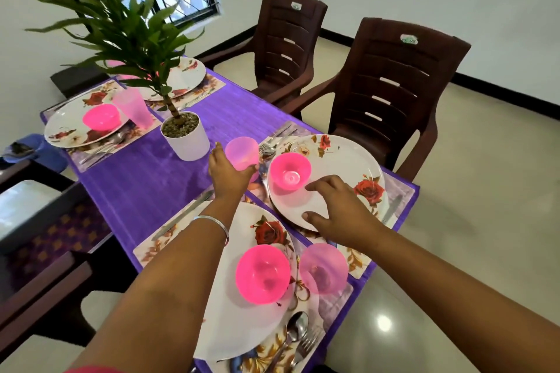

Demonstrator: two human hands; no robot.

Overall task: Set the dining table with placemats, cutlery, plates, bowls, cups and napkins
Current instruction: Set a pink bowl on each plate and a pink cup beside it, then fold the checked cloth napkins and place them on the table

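A pale pink cup (241,153) stands at centre frame on the purple desk (142,179), just left of a floral plate (339,166). The left hand (227,174) grips it from the near side, fingers curled round its wall, arm stretched forward with a bangle (212,222) at the wrist. The right hand (339,210) hovers over the plate's near rim, fingers spread and relaxed (holding nothing), beside a pink bowl (290,170). A potted plant (185,135) stands just left of the cup.
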